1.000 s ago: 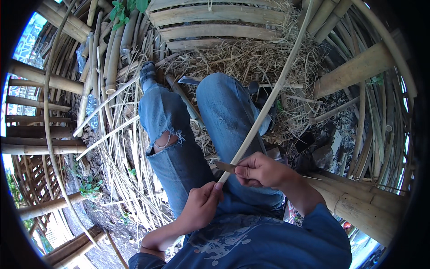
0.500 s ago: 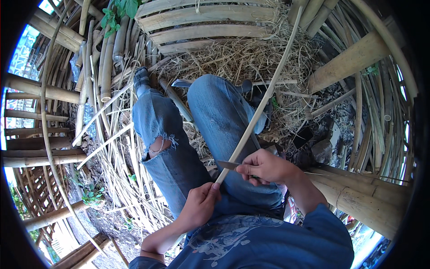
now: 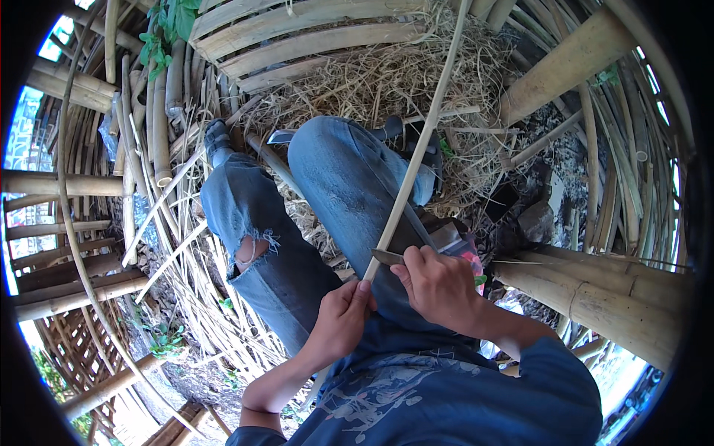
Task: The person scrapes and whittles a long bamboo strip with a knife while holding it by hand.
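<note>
A long, pale bamboo strip [image 3: 413,167] slants from my lap up past my right leg to the top of the view. My left hand [image 3: 343,316] is closed around its near end, thumb lying along the top. Just beyond that thumb, a knife [image 3: 387,257] lies across the strip, its short blade touching the bamboo. My right hand [image 3: 439,286] grips the knife; its handle is hidden inside the fingers. Both hands are above my lap, close to my right thigh in blue jeans [image 3: 338,175].
Thin bamboo shavings [image 3: 401,82] heap up beyond my feet, below a slatted bamboo panel [image 3: 312,33]. Thin strips [image 3: 201,282] lie scattered at left. Thick bamboo poles [image 3: 595,297] stand close on the right, with another pole [image 3: 569,67] farther off. Bamboo rails [image 3: 63,184] line the left side.
My right hand has turned so its back shows more, and the knife sits slightly nearer my left thumb's level on the strip. The whole view has shifted a little; my left hand keeps its grip.
</note>
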`<state>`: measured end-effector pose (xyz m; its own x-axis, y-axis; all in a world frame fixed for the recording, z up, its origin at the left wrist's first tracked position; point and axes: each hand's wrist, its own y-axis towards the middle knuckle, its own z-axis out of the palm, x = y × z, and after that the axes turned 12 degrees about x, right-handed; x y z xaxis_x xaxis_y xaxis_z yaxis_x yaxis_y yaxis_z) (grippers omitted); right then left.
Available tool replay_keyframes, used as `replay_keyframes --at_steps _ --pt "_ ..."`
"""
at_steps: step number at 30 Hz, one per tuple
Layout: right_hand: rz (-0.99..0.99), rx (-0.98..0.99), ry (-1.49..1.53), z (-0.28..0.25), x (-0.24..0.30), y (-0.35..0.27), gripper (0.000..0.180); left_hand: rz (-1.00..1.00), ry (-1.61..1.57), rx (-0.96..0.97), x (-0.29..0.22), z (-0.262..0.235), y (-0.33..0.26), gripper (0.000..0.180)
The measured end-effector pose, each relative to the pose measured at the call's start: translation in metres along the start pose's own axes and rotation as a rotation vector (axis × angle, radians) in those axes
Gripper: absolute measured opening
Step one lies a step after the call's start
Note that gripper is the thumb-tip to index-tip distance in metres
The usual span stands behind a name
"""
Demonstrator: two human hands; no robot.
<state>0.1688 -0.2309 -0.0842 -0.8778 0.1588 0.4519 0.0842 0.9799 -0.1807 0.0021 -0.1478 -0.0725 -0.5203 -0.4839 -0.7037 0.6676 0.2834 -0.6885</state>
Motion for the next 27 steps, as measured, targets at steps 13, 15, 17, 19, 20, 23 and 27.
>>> replay_keyframes --at_steps 13,15,17,19,20,23,27 --pt "0.033 -0.036 0.050 0.008 -0.001 0.004 0.025 -0.026 0.054 -0.038 0.007 -0.002 -0.007 0.040" --pt "0.076 -0.040 0.045 0.009 0.000 0.004 0.025 -0.067 0.078 -0.016 0.005 -0.004 -0.015 0.039" --pt "0.072 -0.056 0.029 0.010 -0.001 0.004 0.027 -0.099 0.068 -0.012 0.010 -0.006 -0.024 0.040" --pt "0.064 -0.073 0.015 0.010 -0.003 0.005 0.029 -0.129 0.057 -0.013 0.016 -0.006 -0.037 0.041" --pt "0.066 -0.077 0.018 0.010 -0.003 0.005 0.029 -0.144 0.066 -0.019 0.019 -0.006 -0.043 0.040" --pt "0.060 -0.071 0.018 0.010 -0.003 0.004 0.028 -0.177 0.093 -0.033 0.028 -0.009 -0.063 0.038" --pt "0.061 -0.071 0.003 0.008 0.001 0.002 0.029 -0.178 0.087 -0.047 0.039 -0.012 -0.079 0.038"
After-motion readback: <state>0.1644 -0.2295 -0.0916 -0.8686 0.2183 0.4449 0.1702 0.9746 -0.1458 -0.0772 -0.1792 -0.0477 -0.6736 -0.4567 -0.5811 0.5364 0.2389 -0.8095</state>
